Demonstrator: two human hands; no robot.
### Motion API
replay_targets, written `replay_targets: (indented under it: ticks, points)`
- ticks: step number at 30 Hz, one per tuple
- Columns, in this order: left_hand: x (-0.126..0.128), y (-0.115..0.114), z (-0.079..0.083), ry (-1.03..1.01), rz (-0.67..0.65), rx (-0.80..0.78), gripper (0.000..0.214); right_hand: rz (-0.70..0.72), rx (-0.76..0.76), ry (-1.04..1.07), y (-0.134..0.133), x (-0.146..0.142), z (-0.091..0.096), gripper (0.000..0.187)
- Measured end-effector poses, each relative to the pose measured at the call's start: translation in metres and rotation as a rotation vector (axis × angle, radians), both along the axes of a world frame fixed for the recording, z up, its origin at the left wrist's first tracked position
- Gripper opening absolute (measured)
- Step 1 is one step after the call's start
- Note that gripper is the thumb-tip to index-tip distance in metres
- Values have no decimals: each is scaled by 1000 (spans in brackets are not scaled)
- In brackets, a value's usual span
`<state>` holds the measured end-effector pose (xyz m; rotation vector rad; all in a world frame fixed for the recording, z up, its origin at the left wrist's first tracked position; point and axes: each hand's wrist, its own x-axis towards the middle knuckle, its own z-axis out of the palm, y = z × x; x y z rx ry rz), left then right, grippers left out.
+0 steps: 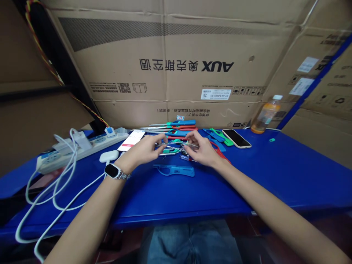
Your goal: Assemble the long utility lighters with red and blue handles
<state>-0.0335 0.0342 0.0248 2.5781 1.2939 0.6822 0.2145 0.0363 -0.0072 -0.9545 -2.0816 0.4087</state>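
Note:
My left hand (148,147), with a watch on its wrist, reaches over the pile, thumb and forefinger curled together at a thin part too small to name. Opposite it, my right hand (202,148) has its fingers pinched around something small and pale that I cannot make out. Between and beneath the hands lie thin metal parts (176,149). Nearer to me rests a blue lighter handle shell (176,170). A small screwdriver (187,158) lies just below my right fingertips. Behind my hands are several long-necked lighters (181,123) with blue, red and green handles.
Blue and green shells (216,135) and a red one (221,151) lie right of my right hand. Beyond are a dark-screened phone (237,138) and a drink bottle (265,116). Left are a lit phone (132,140), a white case (109,156), a power strip (90,146) and loose cables.

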Motion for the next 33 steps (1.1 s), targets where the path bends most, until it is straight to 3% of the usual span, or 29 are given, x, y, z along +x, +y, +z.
replay_targets:
  ticks: [7,19,23,29,33]
  points:
    - [2,-2,-3,-142,16,-96,19,23,-10,-115,-8,-4,-1,11]
    - [-7,-4,-4,-274,-98,-305,24,103,-148,-113,-1,-4,-3,15]
    - [-9,-7,-3,-286,-95,-329,21,83,-195,26,2,-5,-5,13]
    - [-8,-9,-1,-302,-144,-284,14,202,-526,316,5,-7,-2,28]
    - [-11,-10,3,-229,-105,-189,15,203,-541,344,2,-10,0,31]
